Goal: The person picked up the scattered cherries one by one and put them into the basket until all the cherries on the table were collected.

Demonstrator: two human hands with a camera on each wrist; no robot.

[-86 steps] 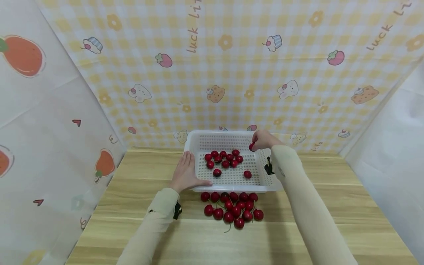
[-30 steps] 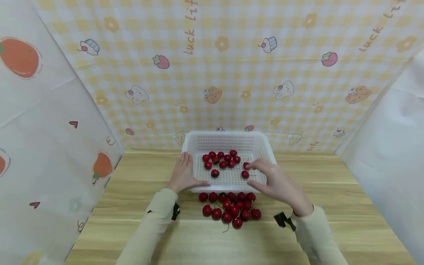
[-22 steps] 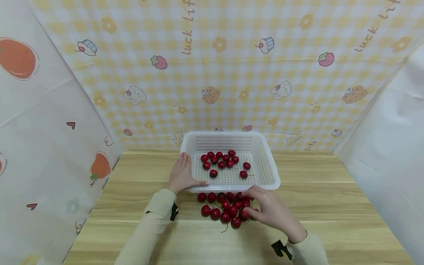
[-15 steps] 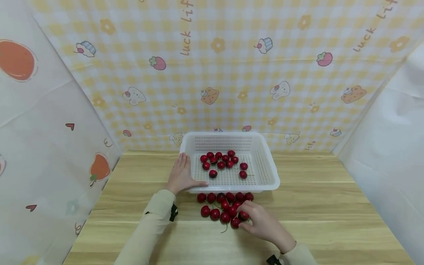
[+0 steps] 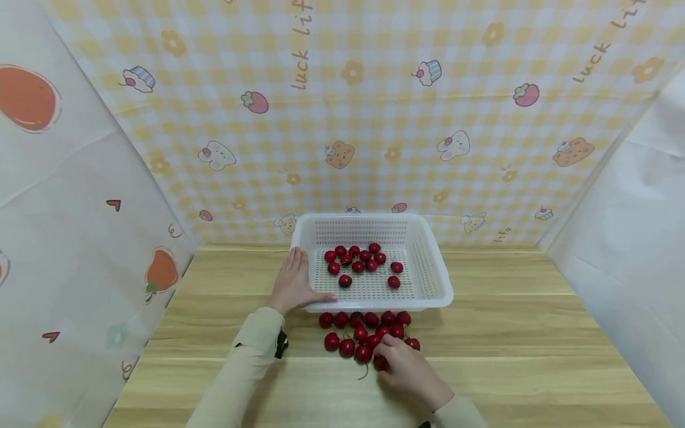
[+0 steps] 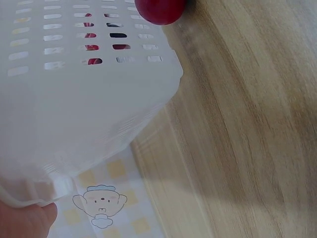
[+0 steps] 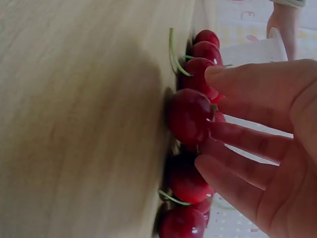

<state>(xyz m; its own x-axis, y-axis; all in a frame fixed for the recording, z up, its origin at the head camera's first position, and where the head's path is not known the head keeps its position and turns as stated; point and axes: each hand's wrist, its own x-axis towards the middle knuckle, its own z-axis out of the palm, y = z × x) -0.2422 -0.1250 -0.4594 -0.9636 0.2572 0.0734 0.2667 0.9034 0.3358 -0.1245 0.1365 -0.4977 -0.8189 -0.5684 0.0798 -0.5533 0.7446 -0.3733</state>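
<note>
A white plastic basket (image 5: pixel 374 305) with slotted sides holds several red cherries (image 5: pixel 357 267) on its floor. My left hand (image 5: pixel 291 288) rests on its front left corner, thumb laid along the front rim and straight fingers along the left rim. In the left wrist view a fingertip (image 6: pixel 29 220) touches the basket's edge. Several more cherries (image 5: pixel 332 342), some with green stems, lie bunched on the table before the basket. At the near side of that bunch is my right hand (image 5: pixel 409 368). In the right wrist view its fingers are spread beside a cherry (image 7: pixel 189 116), fingertips right at its side.
The wooden table (image 5: pixel 535 333) ends at a yellow checked backdrop (image 5: pixel 374 119) close behind the basket. A white printed sheet (image 5: pixel 96 249) stands on the left and a plain white one (image 5: pixel 637 249) on the right.
My right hand has let go of a cherry inside the basket, come back over the front rim, and moved nearer and left among the table cherries. My left hand stays at the corner.
</note>
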